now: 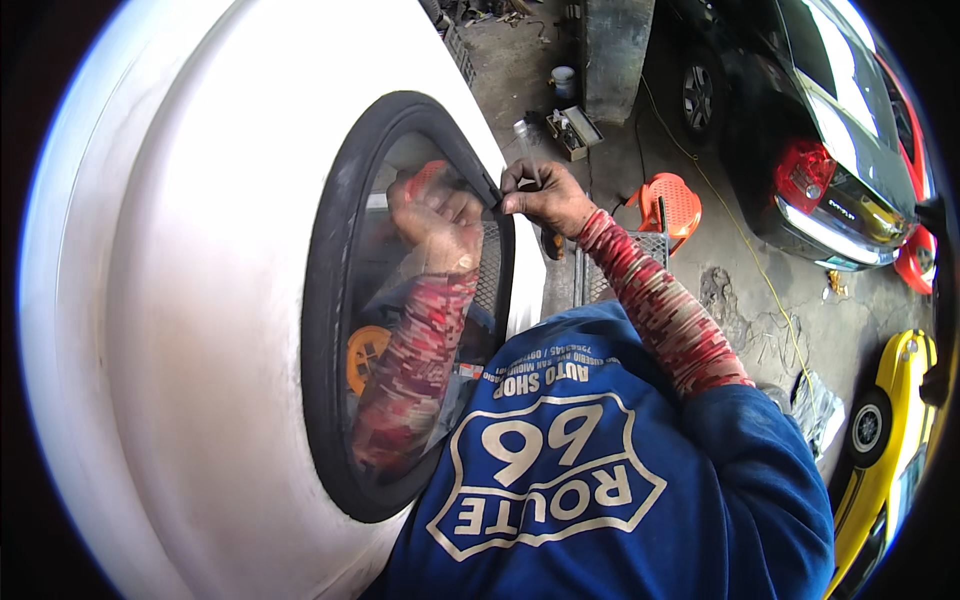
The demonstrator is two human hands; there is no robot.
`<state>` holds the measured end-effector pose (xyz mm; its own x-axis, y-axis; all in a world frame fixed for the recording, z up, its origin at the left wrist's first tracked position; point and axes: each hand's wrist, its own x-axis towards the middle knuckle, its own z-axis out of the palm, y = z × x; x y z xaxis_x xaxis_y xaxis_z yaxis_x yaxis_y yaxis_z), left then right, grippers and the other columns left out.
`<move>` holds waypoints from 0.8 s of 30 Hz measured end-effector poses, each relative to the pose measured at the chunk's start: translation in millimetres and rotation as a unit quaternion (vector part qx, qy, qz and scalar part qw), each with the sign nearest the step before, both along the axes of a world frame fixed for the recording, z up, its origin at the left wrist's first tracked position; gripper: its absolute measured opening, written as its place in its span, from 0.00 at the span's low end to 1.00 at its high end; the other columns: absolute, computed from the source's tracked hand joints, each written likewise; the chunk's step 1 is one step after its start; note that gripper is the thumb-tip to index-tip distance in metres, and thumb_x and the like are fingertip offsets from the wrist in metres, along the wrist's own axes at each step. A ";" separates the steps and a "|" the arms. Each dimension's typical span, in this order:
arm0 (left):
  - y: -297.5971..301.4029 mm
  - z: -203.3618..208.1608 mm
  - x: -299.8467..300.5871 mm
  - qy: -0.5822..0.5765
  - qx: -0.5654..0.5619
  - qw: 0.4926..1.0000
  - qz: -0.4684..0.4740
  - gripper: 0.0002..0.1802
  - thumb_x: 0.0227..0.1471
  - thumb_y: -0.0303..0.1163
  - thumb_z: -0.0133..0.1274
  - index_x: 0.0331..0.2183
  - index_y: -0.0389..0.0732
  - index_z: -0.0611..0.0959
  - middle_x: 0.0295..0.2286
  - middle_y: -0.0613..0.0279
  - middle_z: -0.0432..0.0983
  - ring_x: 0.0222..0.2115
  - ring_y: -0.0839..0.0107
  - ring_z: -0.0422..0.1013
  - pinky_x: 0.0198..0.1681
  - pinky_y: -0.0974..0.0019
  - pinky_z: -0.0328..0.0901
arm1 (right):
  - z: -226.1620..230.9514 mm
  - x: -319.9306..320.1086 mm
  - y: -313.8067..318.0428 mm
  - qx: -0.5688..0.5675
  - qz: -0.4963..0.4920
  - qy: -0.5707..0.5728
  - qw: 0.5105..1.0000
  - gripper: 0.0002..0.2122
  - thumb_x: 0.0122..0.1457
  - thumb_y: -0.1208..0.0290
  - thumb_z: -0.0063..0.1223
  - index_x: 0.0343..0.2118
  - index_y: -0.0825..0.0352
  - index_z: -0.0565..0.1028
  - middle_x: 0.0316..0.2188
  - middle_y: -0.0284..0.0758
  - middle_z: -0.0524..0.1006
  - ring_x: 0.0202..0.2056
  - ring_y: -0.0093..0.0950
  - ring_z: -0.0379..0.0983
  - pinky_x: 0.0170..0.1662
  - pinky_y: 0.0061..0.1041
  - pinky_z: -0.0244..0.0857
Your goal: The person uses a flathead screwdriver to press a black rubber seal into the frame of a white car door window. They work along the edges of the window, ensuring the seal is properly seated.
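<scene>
A white vehicle body panel (230, 260) fills the left side, with a rounded window framed by a black rubber seal (327, 300). My right hand (548, 200) is closed, thumb and fingertips pinching at the seal's upper right edge. A pale, partly clear stick-like piece (523, 145) rises beside its fingers; its lower end is hidden. In the window glass (405, 155) appears a closed hand with a red patterned sleeve. I cannot tell whether this is my left hand behind the pane or a reflection. A reddish patch shows at its top.
An orange plastic stool (668, 205) and a mesh crate (652, 245) stand right of the panel. Beyond are an open toolbox (575, 133), a bucket (563, 82) and a pillar (617, 60). A dark car (840, 130) and a yellow vehicle (905, 385) stand right. A yellow cord (745, 235) crosses the floor.
</scene>
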<state>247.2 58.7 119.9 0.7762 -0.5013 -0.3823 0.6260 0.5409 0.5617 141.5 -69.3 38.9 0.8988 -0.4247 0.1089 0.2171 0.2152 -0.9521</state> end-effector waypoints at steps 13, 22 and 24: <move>8.5 -35.8 14.7 -0.218 0.044 0.957 -0.185 0.13 0.65 0.41 0.47 0.41 0.43 0.79 0.33 0.65 0.76 0.31 0.75 0.72 0.32 0.68 0.65 | 5.4 -10.6 25.6 -0.120 -0.181 0.005 0.976 0.11 0.52 0.69 0.72 0.34 0.68 0.82 0.26 0.31 0.81 0.29 0.21 0.75 0.35 0.26 0.69; 31.9 -48.7 6.2 -0.469 0.168 0.857 -0.132 0.12 0.63 0.29 0.51 0.46 0.34 0.79 0.42 0.58 0.78 0.44 0.67 0.75 0.53 0.59 0.69 | 27.2 -10.9 34.7 -0.260 -0.255 -0.070 0.929 0.11 0.48 0.73 0.73 0.33 0.70 0.81 0.29 0.38 0.81 0.30 0.32 0.78 0.34 0.28 0.69; 34.2 -40.9 2.5 -0.512 0.189 0.828 -0.129 0.12 0.63 0.27 0.50 0.46 0.34 0.80 0.43 0.58 0.78 0.46 0.67 0.75 0.54 0.57 0.69 | 31.9 -11.1 37.3 -0.281 -0.274 -0.094 0.915 0.11 0.48 0.73 0.72 0.33 0.69 0.81 0.29 0.38 0.81 0.30 0.33 0.79 0.34 0.28 0.70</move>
<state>249.7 92.9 79.0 0.6753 -0.6962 0.2435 -0.2163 0.1287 0.9678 130.4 -32.0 70.8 0.5107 -0.6350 0.5796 0.3179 -0.4869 -0.8135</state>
